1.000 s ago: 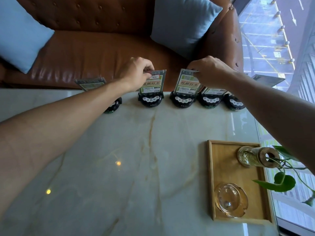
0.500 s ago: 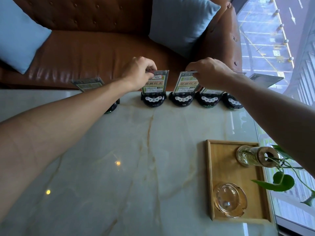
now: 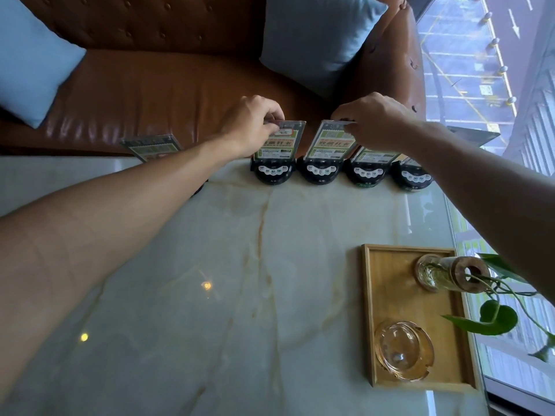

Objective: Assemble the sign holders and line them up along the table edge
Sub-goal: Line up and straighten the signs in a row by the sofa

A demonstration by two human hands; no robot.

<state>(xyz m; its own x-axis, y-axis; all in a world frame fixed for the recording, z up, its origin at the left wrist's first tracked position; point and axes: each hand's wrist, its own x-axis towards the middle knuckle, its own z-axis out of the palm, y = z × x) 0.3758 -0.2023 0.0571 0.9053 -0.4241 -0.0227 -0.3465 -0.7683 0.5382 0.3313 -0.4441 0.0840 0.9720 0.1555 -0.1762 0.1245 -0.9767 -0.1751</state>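
Since the earlier frame, left hand (image 3: 250,124) slid its pinched sign holder (image 3: 277,151) rightward; right hand (image 3: 371,120) pinches the neighbouring sign holder (image 3: 327,151), upper centre.

I count five sign holders along the far table edge: one (image 3: 151,147) off to the left behind my forearm, one (image 3: 277,151) under my left hand (image 3: 252,124), one (image 3: 326,151) under my right hand (image 3: 375,118), and two more, (image 3: 368,171) and (image 3: 413,177), partly hidden by my right arm. There are two blue cushions, (image 3: 31,58) and (image 3: 318,40), one wooden tray (image 3: 387,298), one glass ashtray (image 3: 402,349) and one glass vase (image 3: 441,273) with a plant.
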